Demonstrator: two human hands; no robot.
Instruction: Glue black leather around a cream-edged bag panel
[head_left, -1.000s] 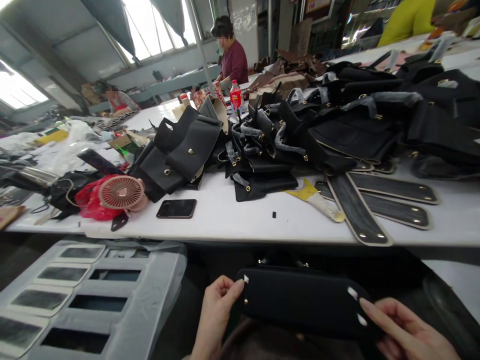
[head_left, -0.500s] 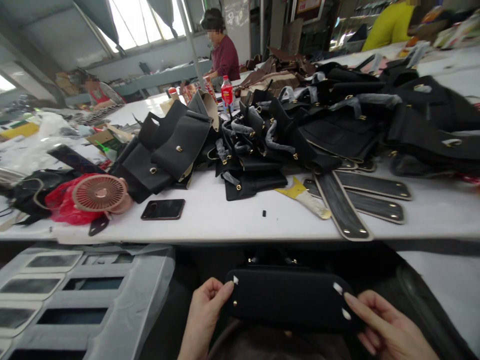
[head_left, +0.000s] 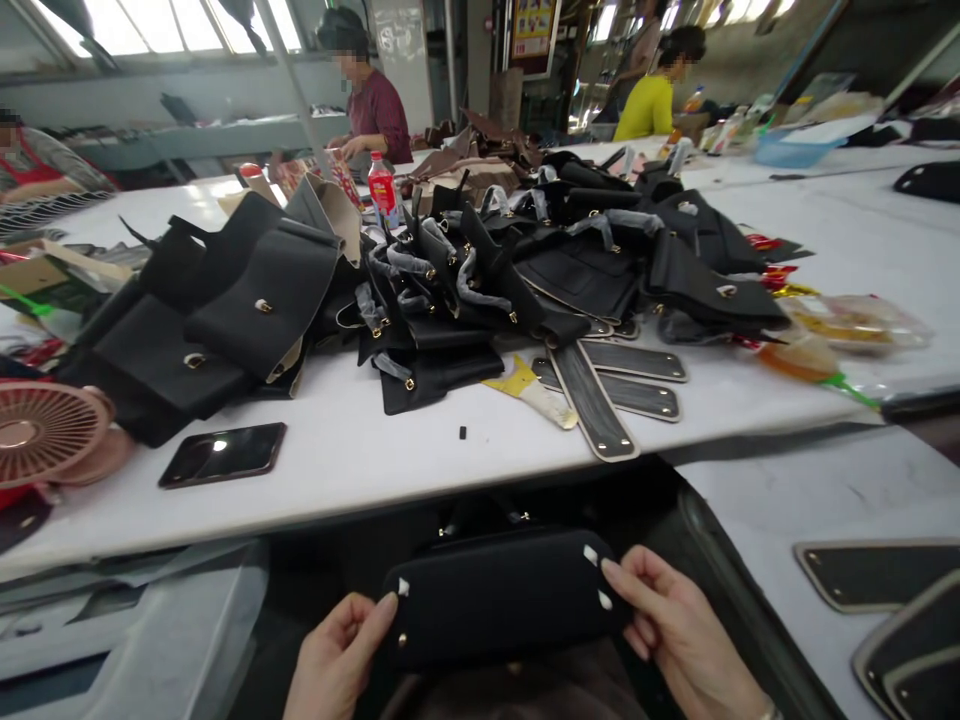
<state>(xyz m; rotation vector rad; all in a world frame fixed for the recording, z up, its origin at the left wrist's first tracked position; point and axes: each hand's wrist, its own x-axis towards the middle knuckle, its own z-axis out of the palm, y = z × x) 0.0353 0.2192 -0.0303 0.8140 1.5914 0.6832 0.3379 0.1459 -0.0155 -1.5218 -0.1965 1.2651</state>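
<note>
A black bag [head_left: 502,605] lies across my lap with its long flat panel facing up; small white pieces and a metal stud show near its ends. My left hand [head_left: 341,650] grips the left end, thumb on top beside a white piece. At the right end my right hand [head_left: 667,620] pinches the edge, its thumb close to two white pieces. Handle fittings with gold metal show just beyond the bag's far edge. The fingertips under the bag are hidden.
Black leather pieces [head_left: 255,300] are heaped on the white table [head_left: 360,480], with a phone [head_left: 223,455], a pink fan [head_left: 49,435], a red-labelled bottle [head_left: 382,190] and dark strips [head_left: 596,405] around them. More strips [head_left: 885,575] lie at the right. Several people sit or stand beyond.
The view has turned to the right, so the table's contents appear further left and strips at the lower right have come into view. Both hands keep their hold on the bag.
</note>
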